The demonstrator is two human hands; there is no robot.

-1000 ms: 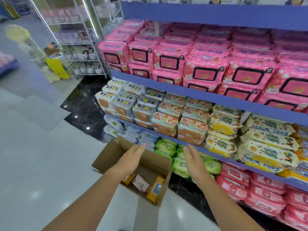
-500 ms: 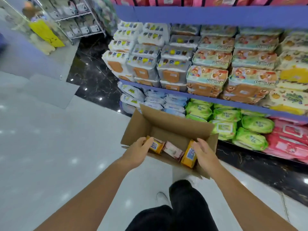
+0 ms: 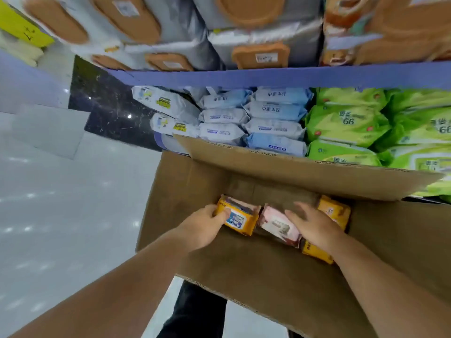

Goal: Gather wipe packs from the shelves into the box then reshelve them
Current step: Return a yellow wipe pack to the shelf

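Note:
An open cardboard box (image 3: 280, 172) stands on the floor in front of the shelves. Three wipe packs lie side by side at its bottom. My left hand (image 3: 205, 225) grips the left orange pack (image 3: 240, 219), thumb on its top face. My right hand (image 3: 313, 226) reaches over the pink pack (image 3: 277, 226) in the middle and onto the right orange pack (image 3: 333, 212), fingers spread; they are blurred, so the grip is unclear. Much of that right pack is hidden under my hand.
The lowest shelf behind the box holds white and blue packs (image 3: 273, 118) and green packs (image 3: 349, 123). A purple shelf edge (image 3: 268, 78) runs above them, with orange-lidded packs (image 3: 261, 56) on top. Pale tiled floor (image 3: 61, 203) lies to the left. My dark trouser leg (image 3: 195, 313) shows below.
I have bent down close to the box. Both hands have gone from its near rim down inside it: the left now grips an orange pack, the right lies over the other two.

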